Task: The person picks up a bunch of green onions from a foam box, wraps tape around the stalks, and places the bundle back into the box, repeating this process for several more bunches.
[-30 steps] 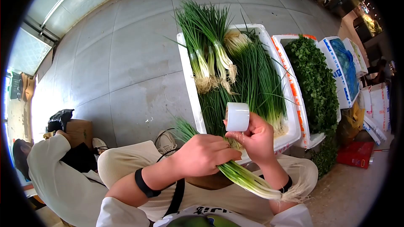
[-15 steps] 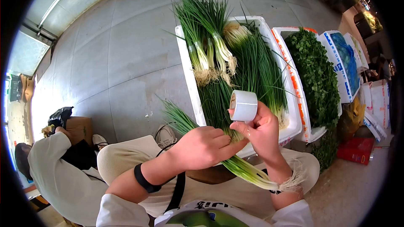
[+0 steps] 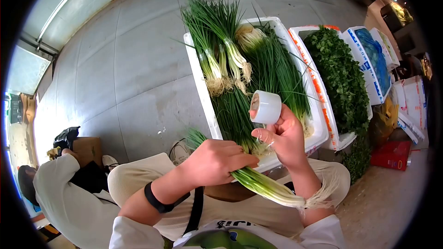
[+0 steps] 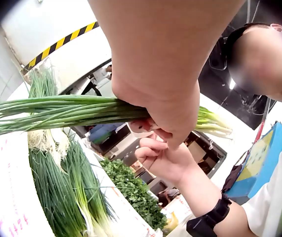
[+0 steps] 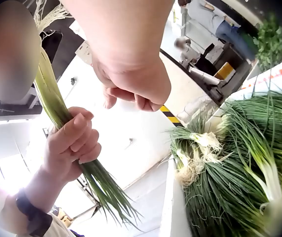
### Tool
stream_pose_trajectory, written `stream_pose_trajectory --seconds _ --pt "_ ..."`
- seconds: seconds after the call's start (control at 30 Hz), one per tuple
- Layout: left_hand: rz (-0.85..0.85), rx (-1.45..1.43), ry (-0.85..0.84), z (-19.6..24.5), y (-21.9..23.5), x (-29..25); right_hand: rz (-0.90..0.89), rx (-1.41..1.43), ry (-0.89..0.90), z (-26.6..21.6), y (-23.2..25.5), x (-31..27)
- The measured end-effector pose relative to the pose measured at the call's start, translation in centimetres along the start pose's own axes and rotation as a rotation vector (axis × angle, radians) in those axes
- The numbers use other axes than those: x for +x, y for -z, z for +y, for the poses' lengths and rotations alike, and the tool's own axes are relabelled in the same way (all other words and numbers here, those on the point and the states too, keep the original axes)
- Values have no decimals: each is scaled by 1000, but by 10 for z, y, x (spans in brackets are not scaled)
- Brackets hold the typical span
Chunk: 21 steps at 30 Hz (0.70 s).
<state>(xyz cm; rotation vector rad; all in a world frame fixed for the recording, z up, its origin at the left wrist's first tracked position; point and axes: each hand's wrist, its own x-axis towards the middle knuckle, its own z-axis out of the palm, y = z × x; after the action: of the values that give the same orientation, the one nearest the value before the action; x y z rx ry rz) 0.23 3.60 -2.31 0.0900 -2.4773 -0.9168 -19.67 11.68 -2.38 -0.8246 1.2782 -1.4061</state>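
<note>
My left hand (image 3: 217,162) grips a bunch of green onions (image 3: 270,188) around its middle, above my lap. The white root ends point right and the green tops point left. In the left wrist view the long leaves (image 4: 57,112) stick out of the fist. My right hand (image 3: 287,138) holds a roll of clear tape (image 3: 266,107), with fingers at its core and side. A shiny strip of film shows near the right thumb, which stands apart from the roll. In the right wrist view the left hand (image 5: 74,143) is curled round the stalks.
A white foam box (image 3: 199,76) ahead holds loose green onions and several taped bunches (image 3: 224,60). Right of it stands a box of leafy greens (image 3: 334,64), then a box with blue plastic (image 3: 376,57). A red bag (image 3: 391,155) lies at right. Another person (image 3: 69,198) sits at left.
My right hand has moved the tape roll forward, a little away from the left hand. Its thumb has come away from the roll. The left hand keeps its grip on the green onions.
</note>
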Motion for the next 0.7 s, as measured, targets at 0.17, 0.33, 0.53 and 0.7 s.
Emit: stream_pose_trajectory --seconds 0.17,0.33,0.53,0.7 --pt "230 -176 406 5 2 0 207 237 -4 15 -15 5" --pt "212 -452 845 12 13 15 88 -63 104 9 -10 1" --pt "179 -625 968 11 6 13 150 -232 159 12 -10 1" --pt "215 -755 1008 15 11 17 209 -231 184 7 -15 3"
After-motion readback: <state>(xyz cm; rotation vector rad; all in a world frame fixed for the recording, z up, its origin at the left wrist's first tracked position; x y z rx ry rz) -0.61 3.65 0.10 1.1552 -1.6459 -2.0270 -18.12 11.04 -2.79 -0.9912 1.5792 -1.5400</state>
